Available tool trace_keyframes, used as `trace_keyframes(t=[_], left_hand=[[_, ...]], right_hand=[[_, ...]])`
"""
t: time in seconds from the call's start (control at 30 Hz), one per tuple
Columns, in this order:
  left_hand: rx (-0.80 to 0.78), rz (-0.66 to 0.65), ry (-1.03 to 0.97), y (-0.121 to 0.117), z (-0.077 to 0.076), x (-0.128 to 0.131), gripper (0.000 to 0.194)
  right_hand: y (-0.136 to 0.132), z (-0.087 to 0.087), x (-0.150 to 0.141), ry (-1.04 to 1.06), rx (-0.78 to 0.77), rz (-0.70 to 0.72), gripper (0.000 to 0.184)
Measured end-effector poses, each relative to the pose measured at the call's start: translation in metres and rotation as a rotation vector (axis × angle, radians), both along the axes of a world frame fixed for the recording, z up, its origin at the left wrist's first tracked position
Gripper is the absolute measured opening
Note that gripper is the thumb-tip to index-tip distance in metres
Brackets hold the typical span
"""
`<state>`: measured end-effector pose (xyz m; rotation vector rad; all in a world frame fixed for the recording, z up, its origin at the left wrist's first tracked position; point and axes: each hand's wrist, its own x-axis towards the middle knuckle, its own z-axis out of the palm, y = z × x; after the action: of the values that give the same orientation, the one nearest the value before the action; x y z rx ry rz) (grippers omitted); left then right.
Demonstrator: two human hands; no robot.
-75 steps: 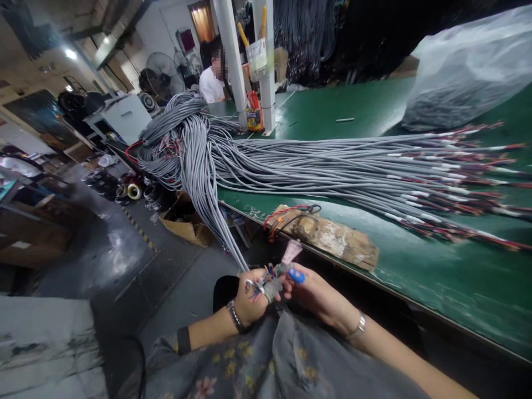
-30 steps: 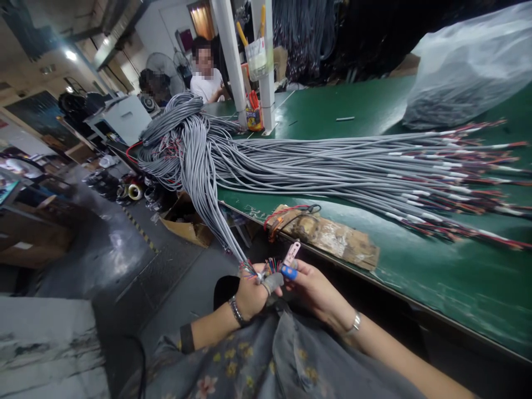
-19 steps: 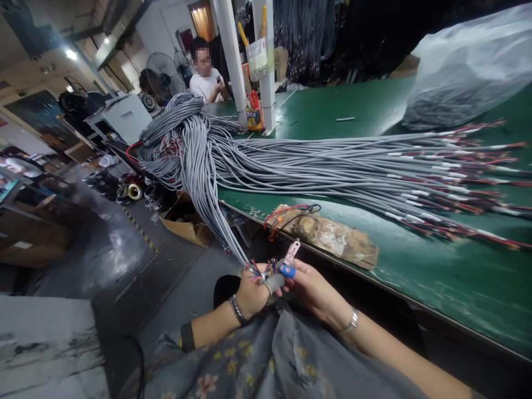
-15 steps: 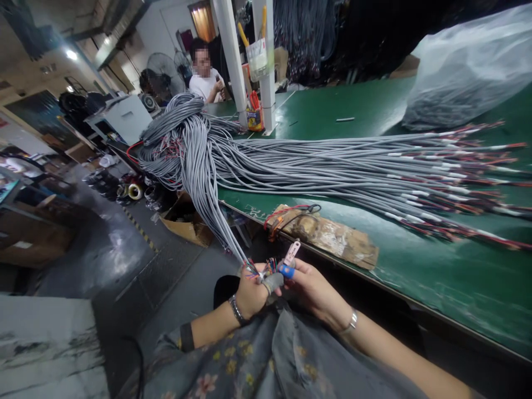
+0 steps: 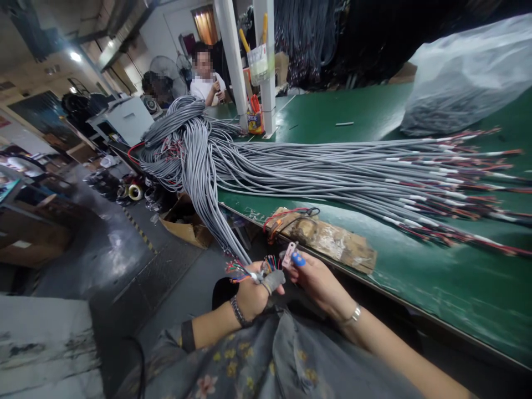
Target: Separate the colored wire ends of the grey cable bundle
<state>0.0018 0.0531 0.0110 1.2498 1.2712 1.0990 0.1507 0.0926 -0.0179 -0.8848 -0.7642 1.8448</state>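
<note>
My left hand is closed round the end of a grey multi-core cable, and a cover wraps its thumb. Thin coloured wires stick up out of that grip, and more coloured wires fan out on its left side. My right hand, with a blue cover on one finger, pinches a small pale pink flat tool with a hole near its top. The tool is a little to the right of the wires; its lower part is hidden. Grey cables hang over the table edge down to my left hand.
Long grey cables with bared red and black ends lie across the green table. A worn wooden block sits at its edge. A plastic bag stands at right, a white post behind. Across the table sits a person.
My right hand has drawn slightly right, away from my left hand, and the pink tool has tilted and dropped a little. The coloured wires left of my left hand now fan out more visibly.
</note>
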Motion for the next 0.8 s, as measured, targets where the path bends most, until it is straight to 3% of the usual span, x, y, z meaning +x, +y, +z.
trace_keyframes(t=[0.1, 0.2, 0.33, 0.43, 0.63, 0.8], left_hand=[[0.028, 0.015, 0.010, 0.000, -0.006, -0.003, 0.037], [0.040, 0.028, 0.031, 0.000, -0.013, -0.003, 0.036], [0.020, 0.054, 0.056, 0.003, -0.014, 0.004, 0.033], [0.017, 0.072, 0.069, 0.004, -0.009, 0.009, 0.034], [0.009, 0.059, 0.090, 0.003, -0.006, 0.010, 0.041], [-0.005, 0.039, 0.094, 0.002, -0.012, 0.005, 0.039]], right_hand=[[-0.001, -0.002, -0.003, -0.168, 0.116, -0.162, 0.048], [0.000, -0.005, -0.004, -0.231, 0.177, -0.193, 0.053], [0.006, -0.009, -0.009, 0.018, 0.037, -0.056, 0.056], [0.009, -0.011, -0.012, 0.162, -0.075, -0.031, 0.053], [0.011, -0.012, -0.013, 0.269, -0.153, -0.121, 0.041], [0.009, -0.012, -0.012, 0.283, -0.163, -0.075, 0.041]])
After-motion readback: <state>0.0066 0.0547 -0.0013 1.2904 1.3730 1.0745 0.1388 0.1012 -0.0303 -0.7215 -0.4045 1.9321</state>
